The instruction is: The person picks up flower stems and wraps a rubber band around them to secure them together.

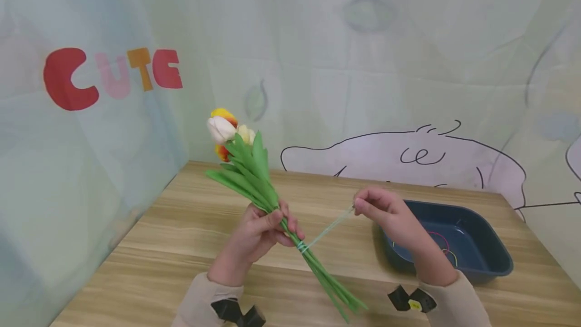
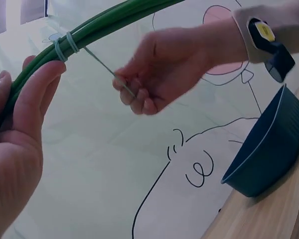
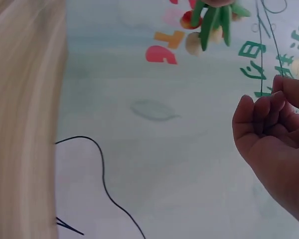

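Note:
A bunch of artificial tulips point(image 1: 247, 165) with white, pale yellow and orange-red heads tilts up to the left above the table. My left hand point(image 1: 260, 231) grips its green stems around the middle. Just below that hand, a pale green rubber band point(image 1: 329, 228) is wound around the stems; in the left wrist view its turns point(image 2: 72, 42) lie side by side. The free loop is pulled taut to the right, and my right hand point(image 1: 386, 213) pinches its end between thumb and fingers. Two stretched strands show in the right wrist view above the right hand point(image 3: 274, 119).
A dark blue plastic basin point(image 1: 483, 238) stands on the right of the wooden table point(image 1: 172, 246), behind my right forearm. Inside it lie a pink rubber band point(image 1: 442, 238) and a yellow one point(image 1: 454, 255). A printed curtain point(image 1: 317, 90) hangs behind the table and to its left.

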A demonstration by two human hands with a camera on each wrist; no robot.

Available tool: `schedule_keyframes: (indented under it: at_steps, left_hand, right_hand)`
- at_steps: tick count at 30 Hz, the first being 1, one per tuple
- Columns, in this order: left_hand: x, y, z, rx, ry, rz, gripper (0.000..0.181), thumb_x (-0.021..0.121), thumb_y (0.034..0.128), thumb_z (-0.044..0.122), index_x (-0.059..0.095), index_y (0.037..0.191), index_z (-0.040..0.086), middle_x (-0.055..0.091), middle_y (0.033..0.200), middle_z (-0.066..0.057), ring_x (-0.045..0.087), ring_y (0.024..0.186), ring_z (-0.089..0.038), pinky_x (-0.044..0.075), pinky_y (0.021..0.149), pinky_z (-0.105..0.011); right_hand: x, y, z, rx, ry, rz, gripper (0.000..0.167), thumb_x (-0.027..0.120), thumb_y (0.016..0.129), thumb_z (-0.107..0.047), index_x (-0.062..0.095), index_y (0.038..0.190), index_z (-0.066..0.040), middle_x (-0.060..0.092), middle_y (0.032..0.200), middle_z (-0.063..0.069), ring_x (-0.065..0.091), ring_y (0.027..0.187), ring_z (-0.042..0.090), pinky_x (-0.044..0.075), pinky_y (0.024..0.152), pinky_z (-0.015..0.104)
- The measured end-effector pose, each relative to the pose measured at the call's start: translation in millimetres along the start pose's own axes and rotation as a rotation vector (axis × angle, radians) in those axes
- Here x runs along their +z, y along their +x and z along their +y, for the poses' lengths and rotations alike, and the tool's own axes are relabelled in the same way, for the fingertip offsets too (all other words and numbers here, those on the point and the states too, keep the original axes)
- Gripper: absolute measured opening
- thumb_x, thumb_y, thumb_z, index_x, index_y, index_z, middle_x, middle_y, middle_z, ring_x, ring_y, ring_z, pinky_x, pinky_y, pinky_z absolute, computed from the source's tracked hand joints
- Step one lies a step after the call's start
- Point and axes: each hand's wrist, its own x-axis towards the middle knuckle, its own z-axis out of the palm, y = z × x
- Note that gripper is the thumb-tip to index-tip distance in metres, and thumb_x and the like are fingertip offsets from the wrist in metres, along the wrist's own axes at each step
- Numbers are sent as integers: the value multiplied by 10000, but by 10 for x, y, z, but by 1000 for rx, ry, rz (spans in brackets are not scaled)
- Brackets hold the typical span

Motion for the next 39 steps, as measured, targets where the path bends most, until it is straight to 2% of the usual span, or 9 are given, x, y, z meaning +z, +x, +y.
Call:
schedule_keyframes:
  at_steps: [5,8,10,15,18,23,27,30,39]
  left_hand:
    - [13,-11,21,47,-116,94,217,422,1029,157,627,1008,89,700,938,-9,700,941,-181,597,834,-287]
    - [18,-13,38,90,-160,194,246,395,1036,139,625,984,70,698,924,-24,704,936,-183,596,845,-288]
    - [17,-13,50,115,-174,264,255,387,1036,127,623,965,62,698,914,-37,708,931,-189,596,847,-288]
    - [-2,-8,46,170,-120,392,257,390,1027,105,630,943,66,705,907,-45,712,931,-201,589,845,-290]
    - [-10,0,29,186,-69,430,264,391,1022,89,644,947,76,707,913,-41,711,939,-202,584,850,-304]
    - [-32,10,-1,203,27,515,269,405,1015,55,661,939,89,706,895,-35,715,917,-198,586,838,-321]
    - [-49,9,-2,203,122,596,215,460,1000,64,653,909,90,701,863,-32,722,879,-195,595,803,-319]
    - [-54,8,4,191,179,627,168,497,990,80,638,898,95,700,853,-27,723,863,-190,601,779,-311]
    - [-45,16,-4,173,292,686,88,539,976,85,566,892,79,701,836,-28,726,833,-192,609,743,-321]
  right_hand:
    - [256,-18,232,56,44,-44,141,497,991,-43,579,924,50,590,891,-1,590,871,118,543,792,224]
    - [439,-39,327,97,112,-88,166,500,996,-71,584,934,58,592,872,7,579,814,109,533,719,204]
    - [561,-65,357,110,85,-101,177,511,995,-105,605,925,28,604,866,4,559,797,81,510,698,199]
    - [836,-158,370,178,58,-126,189,535,995,-175,624,951,-15,642,922,101,595,889,100,532,808,239]
    - [993,-210,375,162,137,-142,173,541,990,-141,614,937,7,635,912,189,614,879,112,555,818,245]
    - [1191,-298,299,-92,145,-98,102,548,958,-5,606,875,-15,602,801,163,550,768,42,558,673,211]
    - [1252,-343,189,-395,-10,-32,131,569,930,41,580,877,-78,585,785,52,549,750,84,551,669,184]
    - [1244,-350,104,-555,-115,19,102,572,943,-7,568,876,-85,579,791,15,559,746,99,533,694,142]
    - [1060,-355,-199,-708,-195,80,118,542,966,-58,548,848,-61,543,783,0,537,748,80,479,683,97]
